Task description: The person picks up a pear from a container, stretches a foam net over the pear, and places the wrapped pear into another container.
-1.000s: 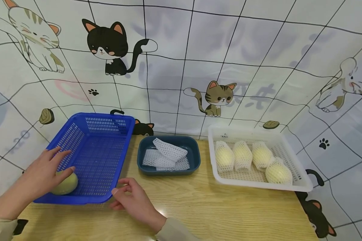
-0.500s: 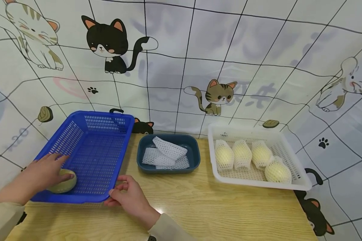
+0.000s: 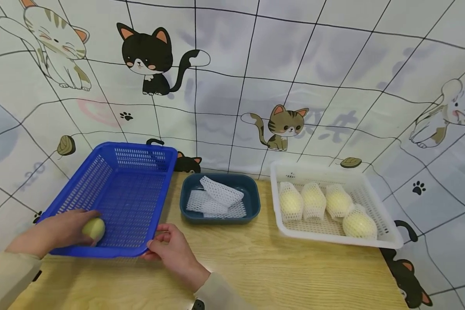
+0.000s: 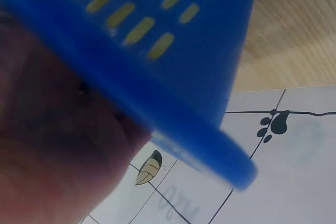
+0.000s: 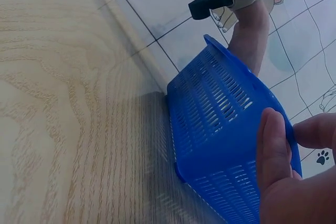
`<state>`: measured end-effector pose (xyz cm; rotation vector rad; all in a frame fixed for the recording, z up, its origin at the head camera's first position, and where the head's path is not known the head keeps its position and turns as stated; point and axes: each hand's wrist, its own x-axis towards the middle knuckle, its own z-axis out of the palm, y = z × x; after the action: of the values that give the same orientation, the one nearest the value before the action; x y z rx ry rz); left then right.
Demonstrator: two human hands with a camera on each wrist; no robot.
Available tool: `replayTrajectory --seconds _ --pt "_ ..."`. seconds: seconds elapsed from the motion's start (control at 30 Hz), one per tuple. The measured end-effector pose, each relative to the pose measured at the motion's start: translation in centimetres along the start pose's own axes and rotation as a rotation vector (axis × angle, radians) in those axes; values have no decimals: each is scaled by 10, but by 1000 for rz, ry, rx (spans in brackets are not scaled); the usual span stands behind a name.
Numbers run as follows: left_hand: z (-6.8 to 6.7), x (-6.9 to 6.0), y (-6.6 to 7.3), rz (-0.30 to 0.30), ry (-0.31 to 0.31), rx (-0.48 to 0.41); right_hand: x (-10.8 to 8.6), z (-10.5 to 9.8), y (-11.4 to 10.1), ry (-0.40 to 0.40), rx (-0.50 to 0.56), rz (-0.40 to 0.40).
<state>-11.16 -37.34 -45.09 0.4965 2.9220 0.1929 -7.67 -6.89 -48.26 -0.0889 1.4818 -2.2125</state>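
A blue plastic basket (image 3: 129, 202) stands at the left of the table in the head view. Inside its near-left corner lies a round, pale green fruit (image 3: 94, 229), its kind unclear. My left hand (image 3: 63, 230) reaches over the rim and grips this fruit from the left, covering part of it. In the left wrist view the basket's rim and slotted wall (image 4: 173, 72) hide my fingertips. My right hand (image 3: 176, 254) pinches the basket's near-right corner. The right wrist view shows fingers (image 5: 274, 145) outside the rim and the thumb on the other side.
A dark teal tray (image 3: 221, 220) with several white foam net sleeves (image 3: 221, 192) stands mid-table. On the right, a white basket (image 3: 333, 241) holds several pale fruits in foam nets (image 3: 359, 224). A cat-print sheet (image 3: 232, 86) rises behind the table (image 3: 294, 275).
From spread above the fruit, my left hand has come down and closed round its left side. The right hand has moved onto the basket's corner and now holds the rim.
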Motion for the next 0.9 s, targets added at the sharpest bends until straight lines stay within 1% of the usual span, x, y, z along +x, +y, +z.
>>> replayTrajectory --seconds 0.07,0.13,0.27,0.37,0.53,0.63,0.73,0.8,0.9 --pt "1 2 -1 11 -13 -21 1 -1 -1 -7 3 -4" --pt "1 3 -1 23 -8 -24 2 -2 -2 -16 8 -9" --pt "0 4 -1 21 -13 -34 2 -2 -3 -23 23 -8" --pt "0 3 -2 23 0 -53 2 -2 -3 -26 29 -5" --pt "1 1 1 27 72 -71 2 -3 -3 -31 25 -5" --pt "-2 -1 2 22 117 -66 2 -3 -2 -34 25 -3" --pt "-9 -3 3 1 154 -74 2 -2 -3 -28 33 2" --pt "-15 -5 4 -19 183 -98 2 -2 -3 -23 37 7" --pt "-25 -10 7 -36 256 -127 1 -2 -3 -23 49 13"
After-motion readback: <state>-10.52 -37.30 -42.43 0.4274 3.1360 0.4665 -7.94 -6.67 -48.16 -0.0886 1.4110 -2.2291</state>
